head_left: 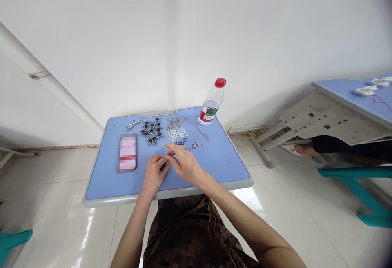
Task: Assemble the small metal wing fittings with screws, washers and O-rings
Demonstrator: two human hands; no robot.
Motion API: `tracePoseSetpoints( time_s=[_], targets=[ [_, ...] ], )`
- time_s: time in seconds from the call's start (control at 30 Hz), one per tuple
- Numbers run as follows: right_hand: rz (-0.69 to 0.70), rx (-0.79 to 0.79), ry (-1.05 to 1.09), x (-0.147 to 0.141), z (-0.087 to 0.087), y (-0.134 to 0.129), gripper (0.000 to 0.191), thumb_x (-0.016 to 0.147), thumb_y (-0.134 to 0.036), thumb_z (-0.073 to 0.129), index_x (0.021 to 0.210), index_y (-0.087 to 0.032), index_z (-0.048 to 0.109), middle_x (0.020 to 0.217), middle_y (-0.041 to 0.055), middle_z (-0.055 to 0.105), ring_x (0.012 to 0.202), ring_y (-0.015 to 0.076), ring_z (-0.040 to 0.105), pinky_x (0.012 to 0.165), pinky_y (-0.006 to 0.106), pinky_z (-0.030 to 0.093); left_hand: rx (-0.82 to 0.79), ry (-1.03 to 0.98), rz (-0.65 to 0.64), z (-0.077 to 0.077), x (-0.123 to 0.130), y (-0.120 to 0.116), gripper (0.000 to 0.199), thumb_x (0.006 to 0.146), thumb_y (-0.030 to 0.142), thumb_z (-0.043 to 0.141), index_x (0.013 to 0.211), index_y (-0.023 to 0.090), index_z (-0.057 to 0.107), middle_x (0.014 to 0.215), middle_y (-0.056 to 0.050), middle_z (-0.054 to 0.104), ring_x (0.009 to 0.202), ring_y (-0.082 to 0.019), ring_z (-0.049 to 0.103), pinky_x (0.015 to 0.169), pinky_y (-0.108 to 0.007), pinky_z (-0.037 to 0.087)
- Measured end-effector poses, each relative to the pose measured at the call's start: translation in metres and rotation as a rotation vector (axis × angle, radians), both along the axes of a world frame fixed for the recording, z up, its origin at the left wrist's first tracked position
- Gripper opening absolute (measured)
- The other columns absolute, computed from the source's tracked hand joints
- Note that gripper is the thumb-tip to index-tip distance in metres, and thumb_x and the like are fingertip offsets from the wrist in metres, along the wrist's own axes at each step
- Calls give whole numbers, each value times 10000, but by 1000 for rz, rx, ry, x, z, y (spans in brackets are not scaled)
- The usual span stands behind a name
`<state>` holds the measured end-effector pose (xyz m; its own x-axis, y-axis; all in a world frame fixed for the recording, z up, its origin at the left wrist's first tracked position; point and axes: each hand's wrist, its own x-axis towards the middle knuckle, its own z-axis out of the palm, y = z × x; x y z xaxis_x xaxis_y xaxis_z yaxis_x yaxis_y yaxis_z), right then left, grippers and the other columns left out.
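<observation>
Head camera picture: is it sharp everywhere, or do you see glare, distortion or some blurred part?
In the head view, the white tile floor shows glare at lower left; the wide lens bends the blue desk toward the edges; the phone is pixelated; the right edge darkens.

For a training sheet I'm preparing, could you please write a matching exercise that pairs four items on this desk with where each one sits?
Items:
1. Plastic water bottle
2. Smartphone
3. Small screwdriver
4. Black O-rings

Places:
A. Flat on the left of the blue desk
B. In a small cluster near the desk's middle
C. Upright at the desk's far edge
D. Lying at a slant on the desk's right part

Pairs: 1-C, 2-A, 3-D, 4-B
</observation>
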<state>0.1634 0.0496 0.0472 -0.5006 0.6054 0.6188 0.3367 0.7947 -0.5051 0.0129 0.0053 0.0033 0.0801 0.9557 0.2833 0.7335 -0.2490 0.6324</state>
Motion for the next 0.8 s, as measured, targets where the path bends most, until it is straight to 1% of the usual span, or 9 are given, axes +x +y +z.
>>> tracePoseSetpoints(
  time_s=[0.3, 0.53, 0.7, 0.8],
  targets=[
    [2, 45, 9, 1, 2, 0, 369, 971, -152, 371, 1337, -204, 380, 910, 69, 639, 825, 194, 617, 728, 351, 547, 1, -27, 2, -1, 0, 1, 88, 885, 245, 588, 921, 207, 658, 887, -30, 629, 853, -193, 518, 767, -329, 437],
    [23, -10, -35, 1, 4, 1, 366, 975, -153, 361, 1336, -210, 379, 936, 70, 641, 841, 195, 617, 744, 362, 543, -7, -40, 1, 0, 0, 0, 95, 893, 253, 575, 921, 211, 656, 890, -30, 626, 853, -194, 518, 778, -339, 440],
    [54, -63, -119, 0, 13, -2, 391, 974, -141, 329, 1359, -200, 359, 973, 85, 625, 854, 196, 605, 744, 358, 538, 16, -33, -1, -4, -1, 1, 79, 884, 235, 577, 878, 206, 649, 864, -29, 618, 838, -193, 515, 751, -328, 442],
    [27, -80, -179, -2, 20, -3, 359, 977, -179, 355, 1331, -193, 410, 1037, 105, 605, 848, 193, 600, 697, 328, 532, 40, -29, 10, -7, -1, 2, 61, 863, 192, 587, 841, 201, 643, 847, -29, 610, 823, -193, 514, 726, -321, 441]
  ],
)
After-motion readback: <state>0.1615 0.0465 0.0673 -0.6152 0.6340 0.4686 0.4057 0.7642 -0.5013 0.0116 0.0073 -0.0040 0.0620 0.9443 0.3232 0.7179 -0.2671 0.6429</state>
